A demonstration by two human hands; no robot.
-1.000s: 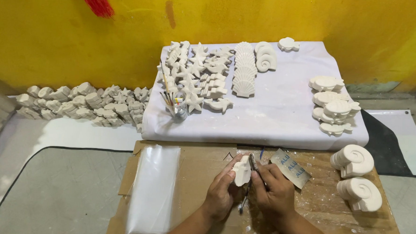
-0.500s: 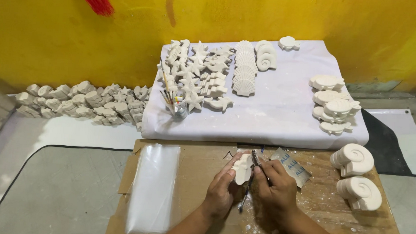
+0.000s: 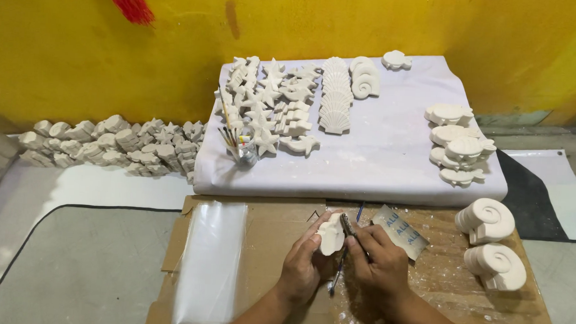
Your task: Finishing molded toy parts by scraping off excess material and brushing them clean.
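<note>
little has changed over the last second: the left hand still has its grip closed around a small white plaster piece, held just above the cardboard sheet, and the right hand still grasps a thin metal tool against the piece's edge. both hands have crept slightly toward the centre, so the trimming carries on.

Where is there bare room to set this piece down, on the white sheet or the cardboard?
On the white sheet, a bare patch lies between the shell rows and the stacked pieces on the right. On the cardboard, there is bare room between the plastic sheet and the left hand. The sheet's left part is crowded.
</note>
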